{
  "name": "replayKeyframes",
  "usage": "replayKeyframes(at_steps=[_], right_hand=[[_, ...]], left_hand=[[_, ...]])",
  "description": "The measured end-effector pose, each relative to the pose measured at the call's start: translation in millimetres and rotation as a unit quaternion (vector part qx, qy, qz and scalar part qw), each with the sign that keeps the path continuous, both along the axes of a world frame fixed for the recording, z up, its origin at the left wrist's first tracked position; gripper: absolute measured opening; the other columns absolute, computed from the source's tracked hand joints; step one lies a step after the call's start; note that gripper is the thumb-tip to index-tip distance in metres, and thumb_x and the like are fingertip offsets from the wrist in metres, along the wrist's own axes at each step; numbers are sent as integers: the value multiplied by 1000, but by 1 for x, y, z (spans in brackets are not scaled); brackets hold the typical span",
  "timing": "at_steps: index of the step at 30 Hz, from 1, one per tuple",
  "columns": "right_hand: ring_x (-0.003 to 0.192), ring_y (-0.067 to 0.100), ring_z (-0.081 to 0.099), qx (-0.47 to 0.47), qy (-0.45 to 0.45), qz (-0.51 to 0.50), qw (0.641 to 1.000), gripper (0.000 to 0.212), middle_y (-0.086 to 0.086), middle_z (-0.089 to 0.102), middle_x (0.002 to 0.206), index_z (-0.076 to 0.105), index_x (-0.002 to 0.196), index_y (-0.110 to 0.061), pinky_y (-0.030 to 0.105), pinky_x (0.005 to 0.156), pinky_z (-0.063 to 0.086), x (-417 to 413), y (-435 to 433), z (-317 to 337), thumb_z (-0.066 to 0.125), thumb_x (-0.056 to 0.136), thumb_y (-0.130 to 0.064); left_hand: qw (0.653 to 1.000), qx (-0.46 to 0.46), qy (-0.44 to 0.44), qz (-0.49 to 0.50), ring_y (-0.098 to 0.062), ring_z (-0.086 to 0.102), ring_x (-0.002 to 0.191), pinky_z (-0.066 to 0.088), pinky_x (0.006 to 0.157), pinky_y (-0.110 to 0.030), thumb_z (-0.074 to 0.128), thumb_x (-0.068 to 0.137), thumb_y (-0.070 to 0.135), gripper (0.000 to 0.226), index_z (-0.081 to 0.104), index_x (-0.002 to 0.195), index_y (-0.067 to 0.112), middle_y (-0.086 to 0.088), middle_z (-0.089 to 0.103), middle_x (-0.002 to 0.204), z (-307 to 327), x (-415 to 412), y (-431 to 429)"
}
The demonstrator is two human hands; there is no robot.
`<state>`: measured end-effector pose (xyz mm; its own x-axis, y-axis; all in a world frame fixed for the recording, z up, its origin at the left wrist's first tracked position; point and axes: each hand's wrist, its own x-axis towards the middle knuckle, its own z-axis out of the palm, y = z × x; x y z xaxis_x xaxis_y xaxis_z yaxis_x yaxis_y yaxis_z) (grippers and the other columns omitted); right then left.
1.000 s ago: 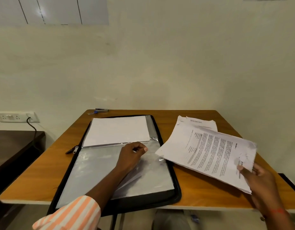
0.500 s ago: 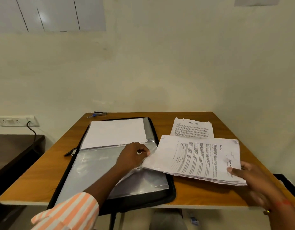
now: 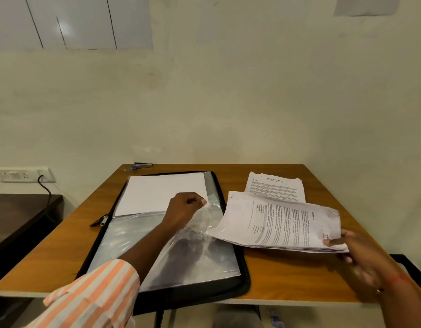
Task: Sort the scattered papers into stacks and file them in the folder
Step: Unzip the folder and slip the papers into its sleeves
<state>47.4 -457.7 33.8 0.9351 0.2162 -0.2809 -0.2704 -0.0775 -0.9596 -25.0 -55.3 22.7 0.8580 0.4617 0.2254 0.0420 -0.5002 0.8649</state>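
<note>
A black zip folder (image 3: 242, 278) lies open on the wooden table (image 3: 287, 278). Its far half holds blank white sheets (image 3: 157, 192). My left hand (image 3: 184, 208) pinches the upper right edge of a clear plastic sleeve (image 3: 200, 245) on the near half and lifts it up. My right hand (image 3: 361, 256) grips the right end of a stack of printed papers (image 3: 280, 223), whose left end points at the lifted sleeve's opening. A second printed stack (image 3: 275, 187) lies on the table beyond it.
A stapler with a blue part (image 3: 142, 165) lies at the table's far left edge. The folder's zip pull (image 3: 101, 220) hangs out on the left. A wall socket with a plugged cable (image 3: 25, 175) is at left, above a dark desk (image 3: 20, 216).
My right hand lowered the printed stack and swung it level, its left end now at the sleeve. My left hand raised the sleeve's edge higher.
</note>
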Motion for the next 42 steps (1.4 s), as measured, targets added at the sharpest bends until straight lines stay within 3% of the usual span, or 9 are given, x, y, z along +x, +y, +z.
replayKeyframes(at_steps=[6, 11, 17, 26, 30, 33, 36, 38, 42], right_hand=[[41, 16, 41, -8, -17, 41, 999, 32, 35, 68, 94, 75, 99, 1, 18, 30, 33, 12, 13, 5, 48, 89, 15], [38, 10, 46, -12, 4, 36, 999, 41, 16, 70, 69, 73, 99, 3, 16, 29, 33, 22, 15, 5, 36, 91, 18], [37, 6, 47, -18, 34, 29, 999, 36, 11, 63, 65, 71, 93, 1, 13, 27, 28, 34, 17, 2, 36, 98, 11], [39, 9, 50, -2, 73, 40, 997, 20, 11, 58, 66, 66, 104, 0, 10, 28, 31, 75, 13, 12, 47, 101, 0], [39, 9, 50, -13, 79, 60, 995, 16, 11, 62, 69, 66, 107, -1, 10, 29, 30, 88, 21, 17, 52, 101, -4], [45, 9, 49, -12, 84, 69, 994, 22, 15, 68, 88, 66, 117, 2, 11, 30, 30, 98, 25, 14, 56, 98, -2], [54, 13, 62, -2, 105, 96, 990, 28, 19, 74, 102, 65, 118, 4, 16, 34, 40, 102, 26, 11, 65, 91, -6], [74, 29, 75, -37, 98, 132, 986, 26, 22, 73, 109, 63, 119, 2, 29, 44, 55, 99, 27, 11, 64, 94, -7], [86, 33, 76, -133, 13, 114, 984, 26, 16, 77, 102, 63, 121, -7, 44, 66, 63, 108, 24, 3, 62, 95, -1]], left_hand=[[1000, -3, 10, -2, -3, 64, 69, 47, 69, -21, 75, 91, 30, 13, 78, 81, 22, 9, 74, 75, 1, 9, 6], [1000, -4, 16, 5, -10, 68, 77, 50, 74, -27, 75, 91, 33, 15, 78, 81, 23, 10, 75, 77, 3, 16, 10], [999, -31, 17, 13, -14, 67, 76, 49, 76, -28, 76, 89, 33, 14, 78, 81, 21, 7, 73, 72, 7, 27, 17], [999, -22, 32, 11, -15, 66, 73, 48, 61, -19, 75, 90, 35, 18, 78, 87, 18, -10, 76, 87, 14, 38, 21], [997, 38, 59, -8, -20, 71, 76, 47, 58, -13, 73, 92, 36, 13, 78, 86, 25, 2, 76, 83, 13, 41, 19], [991, 116, 60, -38, -1, 65, 73, 45, 67, -15, 70, 93, 32, 11, 75, 83, 33, 15, 73, 79, 15, 31, 12], [985, 149, 60, -69, 5, 65, 85, 52, 81, -21, 70, 92, 28, 15, 72, 85, 40, 21, 73, 88, 12, 12, 4], [976, 176, 92, -87, 1, 63, 98, 52, 93, -28, 71, 92, 40, 9, 72, 101, 39, 20, 71, 106, 10, -6, -5], [924, 301, 187, -142, -11, 48, 133, 38, 112, -34, 55, 94, 64, 53, 54, 140, 38, 13, 51, 147, -2, -48, -29]])
